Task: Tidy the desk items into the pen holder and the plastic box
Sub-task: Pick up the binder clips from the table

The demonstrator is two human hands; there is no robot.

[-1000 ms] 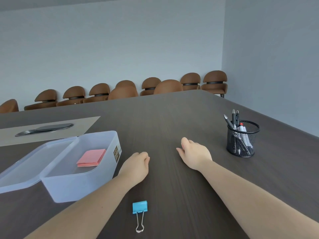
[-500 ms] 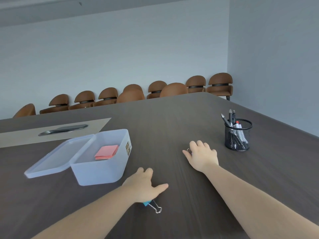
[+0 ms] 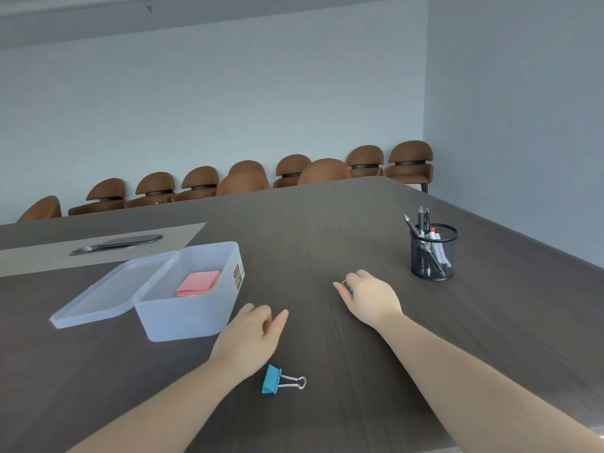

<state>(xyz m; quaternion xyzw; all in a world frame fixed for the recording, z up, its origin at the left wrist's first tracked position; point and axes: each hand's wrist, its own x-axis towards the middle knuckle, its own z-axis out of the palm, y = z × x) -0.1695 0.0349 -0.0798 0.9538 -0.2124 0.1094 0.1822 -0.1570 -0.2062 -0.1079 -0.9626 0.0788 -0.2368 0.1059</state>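
My right hand (image 3: pixel 371 297) rests on the table (image 3: pixel 327 223), fingers curled around a small clip (image 3: pixel 347 287); only a wire loop and a blue edge show past the fingers, so I judge it a second binder clip held in a closed grasp. My left hand (image 3: pixel 251 338) lies just right of the box (image 3: pixel 189 299), loosely unclenched and holding nothing.

One blue binder clip (image 3: pixel 277 380) lies on the table near me, just right of my left wrist, apart from it, wire handles pointing right.

Handling, as a judgement: the clip is light, stiff steel with a smooth painted body and thin sprung handles. It may skid on the smooth table if pushed. Take hold across the blue body with thumb and forefinger, or pinch the wire handles together. It is not fragile and can be dropped into the box.

Count:
- Binder clips: one loose on the table, one apparently in my right hand.
- Box: one, translucent, open, lid (image 3: pixel 98 292) hinged flat to its left.
- Pink notes (image 3: pixel 197 282): one stack inside the box.
- Pen holder (image 3: pixel 432 253): one black mesh cup, far right, holding several pens; exact number cannot be told.
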